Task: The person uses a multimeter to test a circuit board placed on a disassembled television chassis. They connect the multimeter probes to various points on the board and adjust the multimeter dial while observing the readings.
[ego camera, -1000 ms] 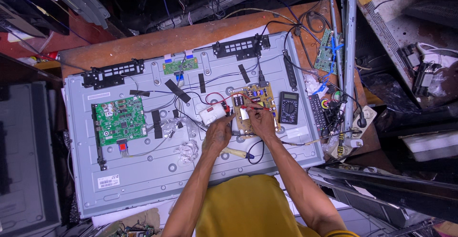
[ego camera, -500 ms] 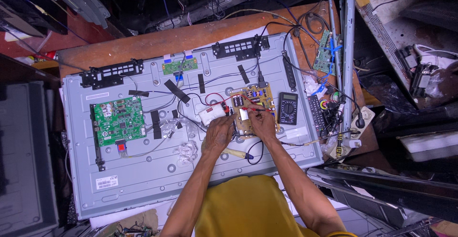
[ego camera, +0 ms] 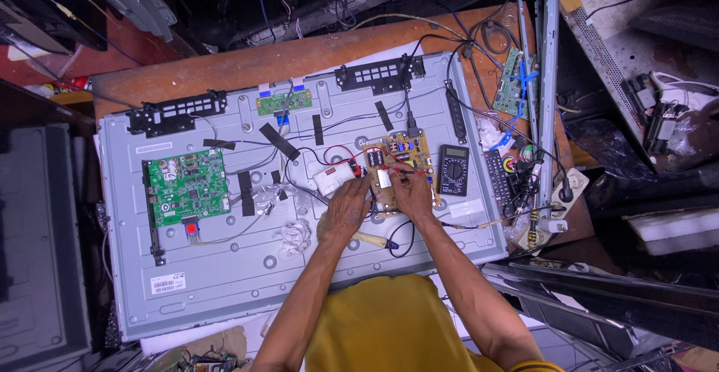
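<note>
A grey metal television back panel lies flat on a wooden table. My left hand rests at the left edge of a tan power board, its fingers closed on a red-tipped test probe. At the board's lower middle, my right hand pinches a second thin probe against the components. A black multimeter lies just right of the board, with leads running toward my hands. Under my left wrist lies a yellow-handled screwdriver.
A green main board sits at the panel's left and a small green board near its top edge. A remote, loose cables, a power strip and another circuit board crowd the right side. Dark clutter surrounds the table.
Both hands stay on the power board with hardly any shift. The view has moved only slightly.
</note>
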